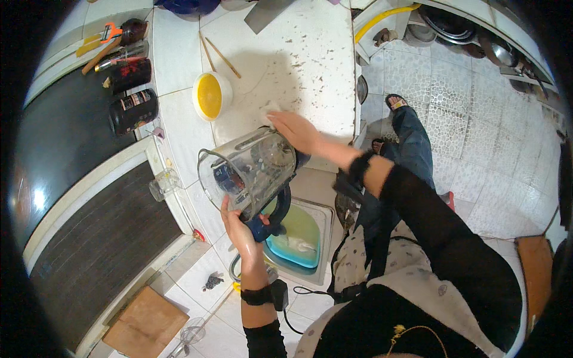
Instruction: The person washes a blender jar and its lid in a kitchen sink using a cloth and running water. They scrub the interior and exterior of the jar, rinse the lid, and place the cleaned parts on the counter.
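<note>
A clear blender jar [241,165] with a dark blue base and handle [282,206] is tilted on its side in front of me, over the white counter and the sink's edge. My left hand [239,226] grips it at the wide rim, near the handle. A dark blue piece [257,228] shows beside that palm. Near the jar's base is my right hand [297,132], its fingers stretched out and its thumb side unclear. By those fingertips a whitish, blurred thing [271,107] lies on the counter; I cannot tell what it is.
The metal sink [329,237] holds a turquoise basin [293,257] with cloudy water. On the spotted counter [322,58] stand a white bowl of yellow contents [209,96] and two thin sticks [223,58]. Jars [134,109] line the window ledge. A person's leg [414,134] is at right.
</note>
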Motion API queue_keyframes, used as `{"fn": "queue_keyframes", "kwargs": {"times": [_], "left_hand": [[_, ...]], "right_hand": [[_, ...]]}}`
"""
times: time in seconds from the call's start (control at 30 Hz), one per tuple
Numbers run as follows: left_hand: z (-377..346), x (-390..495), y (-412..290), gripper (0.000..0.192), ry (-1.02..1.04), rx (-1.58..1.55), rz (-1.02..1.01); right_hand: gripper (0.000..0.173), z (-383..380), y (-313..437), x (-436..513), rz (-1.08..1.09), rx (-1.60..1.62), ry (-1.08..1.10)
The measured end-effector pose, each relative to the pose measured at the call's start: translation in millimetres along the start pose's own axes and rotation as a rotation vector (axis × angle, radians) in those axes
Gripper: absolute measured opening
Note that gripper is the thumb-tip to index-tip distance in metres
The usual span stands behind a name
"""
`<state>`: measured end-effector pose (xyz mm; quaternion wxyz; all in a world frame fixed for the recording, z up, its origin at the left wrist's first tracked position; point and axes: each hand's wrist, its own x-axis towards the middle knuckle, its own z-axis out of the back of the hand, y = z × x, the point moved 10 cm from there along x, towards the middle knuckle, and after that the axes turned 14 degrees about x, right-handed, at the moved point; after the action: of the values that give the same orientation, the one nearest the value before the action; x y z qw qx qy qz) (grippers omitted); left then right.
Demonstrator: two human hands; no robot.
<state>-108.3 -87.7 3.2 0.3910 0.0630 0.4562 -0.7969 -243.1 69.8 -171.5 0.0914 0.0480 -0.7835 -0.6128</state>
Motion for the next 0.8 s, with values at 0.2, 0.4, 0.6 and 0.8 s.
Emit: {"fn": "queue_keyframes", "kwargs": {"times": [0.2, 0.4, 0.6, 0.8], "left_hand": [[-7.4, -12.7, 10.0, 0.046, -0.014, -0.027, 0.001], [-4.7, -13.3, 16.7, 0.045, -0.137, -0.118, 0.036], [-12.6, -19.1, 17.5, 0.046, -0.082, -0.083, 0.071], [-22.5, -19.3, 20.5, 0.053, -0.019, -0.276, 0.125]], "right_hand": [[0.053, -31.6, 65.7, -110.8, 0.088, 0.115, -0.374], [0.046, -33.3, 156.3, -87.7, 0.351, -0.035, -0.174], [0.039, -36.5, 58.9, 29.9, -0.077, 0.092, 0.266], [0.035, 6.9, 19.6, 2.6, 0.088, 0.006, -0.043]]}}
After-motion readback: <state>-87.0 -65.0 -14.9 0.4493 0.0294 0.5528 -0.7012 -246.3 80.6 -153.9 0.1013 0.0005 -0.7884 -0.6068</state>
